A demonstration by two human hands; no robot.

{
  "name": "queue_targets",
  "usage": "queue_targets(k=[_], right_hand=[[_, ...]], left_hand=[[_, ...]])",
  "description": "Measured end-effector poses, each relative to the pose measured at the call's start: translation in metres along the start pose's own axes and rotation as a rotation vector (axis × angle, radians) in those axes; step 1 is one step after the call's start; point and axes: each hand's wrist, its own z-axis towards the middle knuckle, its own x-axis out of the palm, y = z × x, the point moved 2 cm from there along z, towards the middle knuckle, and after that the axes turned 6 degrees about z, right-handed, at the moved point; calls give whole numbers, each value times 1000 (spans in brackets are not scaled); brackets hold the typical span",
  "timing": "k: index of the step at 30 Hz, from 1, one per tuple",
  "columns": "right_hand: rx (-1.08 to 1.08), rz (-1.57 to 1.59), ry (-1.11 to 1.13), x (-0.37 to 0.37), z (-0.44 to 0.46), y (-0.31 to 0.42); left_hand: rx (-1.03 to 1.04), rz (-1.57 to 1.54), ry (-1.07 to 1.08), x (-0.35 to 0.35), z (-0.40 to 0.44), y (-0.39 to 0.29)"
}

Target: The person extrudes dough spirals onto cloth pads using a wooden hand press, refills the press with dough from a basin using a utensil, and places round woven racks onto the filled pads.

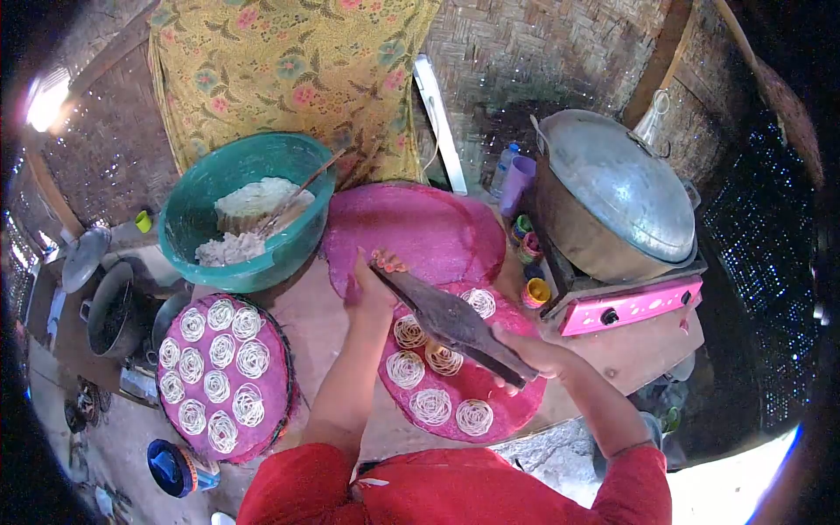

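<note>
My left hand [372, 278] is wrapped around the far-left end of a dark wooden dough press [451, 319]. Closed on its near-right end is my right hand [523, 352]. The press is held slantwise above a round pink mat [523, 409]. On this mat lie several nests of thin white dough strands [405, 369]; the press hides part of the mat, and its shadow darkens a few nests. What comes out beneath the press is hidden.
A second pink mat [402, 227] lies behind. At left, a round pink tray [194, 398] carries many strand nests, below a green basin [201, 267] of white dough with a stick. To the right, a large lidded pot [604, 201] stands on a pink stove [634, 308], beside small colored cups [535, 292].
</note>
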Motion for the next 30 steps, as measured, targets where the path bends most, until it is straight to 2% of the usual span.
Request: queue_targets(k=[2,3,5,6,11,12,14,15,17,18,20,21,22,24,25,27,29,30], right_hand=[[-20,553,225,8,2,0],[-19,550,224,12,9,-4],[-259,809,444,24,37,-16],[-263,807,443,23,53,-29],[-151,1274,651,19,132,-100],[-153,1275,653,23,126,-94],[-225,604,361,36,99,-70],[-226,604,360,45,93,-65],[-110,-100,-119,52,85,-63],[-108,-98,-120,56,75,-60],[-315,-484,-152,62,54,-47],[-419,-678,-166,63,49,-43],[-429,-512,-96,52,49,-43],[-241,255,182,12,25,-31],[-159,503,293,-3,4,-17],[-154,492,257,-25,-20,-4],[-205,296,76,-41,-31,2],[-84,244,9,-43,-34,6]], left_hand=[[2,-23,61,1,-1,-1],[4,-24,62,-1,-2,0],[-11,-106,74,-9,1,3],[-12,-105,78,-11,2,4],[1,-166,-6,-19,-3,2],[0,-163,-6,-18,-3,0],[124,48,-46,-18,-3,-7],[123,47,-45,-14,-2,-9],[74,-94,131,4,3,-15],[72,-95,129,12,6,-16],[-20,-156,322,36,13,-18],[-21,-156,320,48,15,-18],[-90,-201,403,64,17,-15],[-185,-245,514,90,20,-9],[-189,-248,512,96,22,-3],[-180,5,446,103,27,14],[-234,-25,386,102,34,39],[-213,21,256,95,38,51]])
